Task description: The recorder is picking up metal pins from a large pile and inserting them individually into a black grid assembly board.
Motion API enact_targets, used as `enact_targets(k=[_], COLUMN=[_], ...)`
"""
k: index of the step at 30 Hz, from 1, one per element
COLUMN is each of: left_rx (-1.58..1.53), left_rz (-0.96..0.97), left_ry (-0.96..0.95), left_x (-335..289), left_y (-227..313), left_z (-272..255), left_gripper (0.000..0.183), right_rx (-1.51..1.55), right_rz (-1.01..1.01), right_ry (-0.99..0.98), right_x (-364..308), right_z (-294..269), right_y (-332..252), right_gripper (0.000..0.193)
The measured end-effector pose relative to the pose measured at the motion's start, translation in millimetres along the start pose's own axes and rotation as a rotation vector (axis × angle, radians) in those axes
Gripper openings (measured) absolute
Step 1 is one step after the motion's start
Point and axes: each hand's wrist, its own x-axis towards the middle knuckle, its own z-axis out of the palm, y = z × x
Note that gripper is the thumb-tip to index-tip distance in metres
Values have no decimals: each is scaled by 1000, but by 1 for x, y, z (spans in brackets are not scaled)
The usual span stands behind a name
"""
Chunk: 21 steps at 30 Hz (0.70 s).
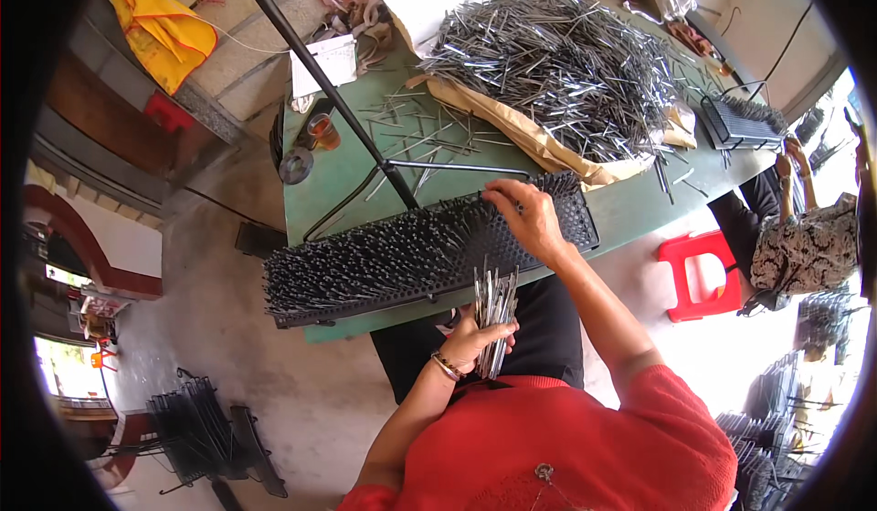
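In front of me lies a long black perforated rack, with many thin dark rods standing in its holes. Toward its right end, a stretch of bare holes shows. My left hand is wrapped round a bundle of thin metal rods, held upright just before the rack's near edge. Over the right part of the rack is my right hand, its thumb and fingers pinched together at the far edge. Whatever those fingertips hold is too small to make out.
Behind the rack, a big heap of metal rods rests on brown paper on the green table. A black pole slants across the left. A cup stands farther left. At right are a red stool and another person's hands.
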Motion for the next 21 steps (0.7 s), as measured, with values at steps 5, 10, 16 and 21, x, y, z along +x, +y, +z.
enact_targets(k=[5,10,16,21], left_rx=[6,-12,21,0], left_rz=[24,36,54,67], left_ry=[6,-2,-24,-5], left_x=[-2,-3,-1,1], left_y=[-1,-8,-7,-6], left_z=[2,1,5,6], left_gripper=[41,46,35,34], right_rx=[-157,-242,-257,-270], right_rz=[-208,-240,-291,-341], right_ry=[-49,6,-152,-203], right_x=[-3,-11,-6,-1], right_z=[0,2,-3,2], right_y=[-4,-1,-2,-3], right_gripper=[15,20,22,21])
